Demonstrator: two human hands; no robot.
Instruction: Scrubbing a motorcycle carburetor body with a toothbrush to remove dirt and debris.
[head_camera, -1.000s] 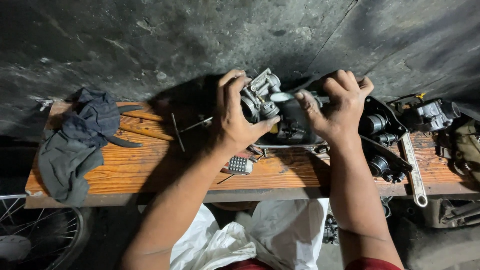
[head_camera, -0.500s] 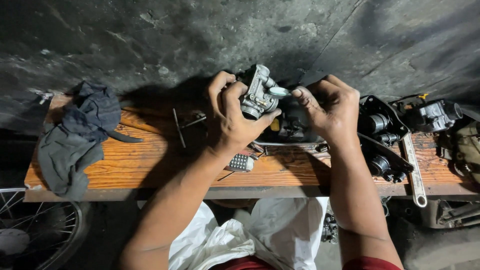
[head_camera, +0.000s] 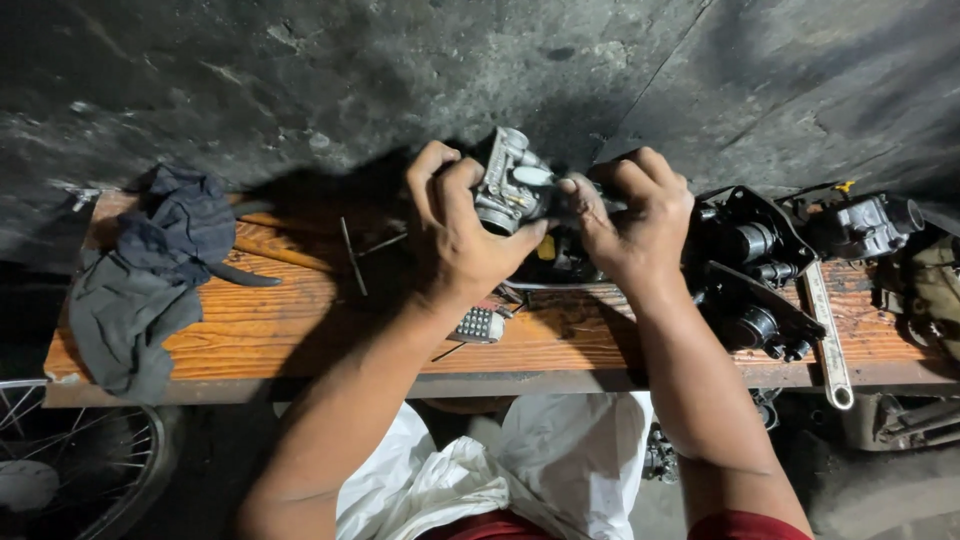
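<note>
Carburetor (head_camera: 512, 188), centre-top of frame, held above wooden bench (head_camera: 250, 330). Left hand (head_camera: 462, 235) closed round its body; right hand (head_camera: 635, 222) closed on a dark part touching it. Cast metal: looks rigid, fairly heavy, prob. oily. Grip main body, not small fittings.

Hard light falls from above and behind the camera, brightening both forearms and the orange wooden bench (head_camera: 270, 320). The hands throw a deep shadow across the bench toward the wall (head_camera: 250, 90). Corners fall off into darkness, the right-hand parts sit murky, and straight edges bow slightly at the frame borders. Focus stays fairly sharp.
</note>
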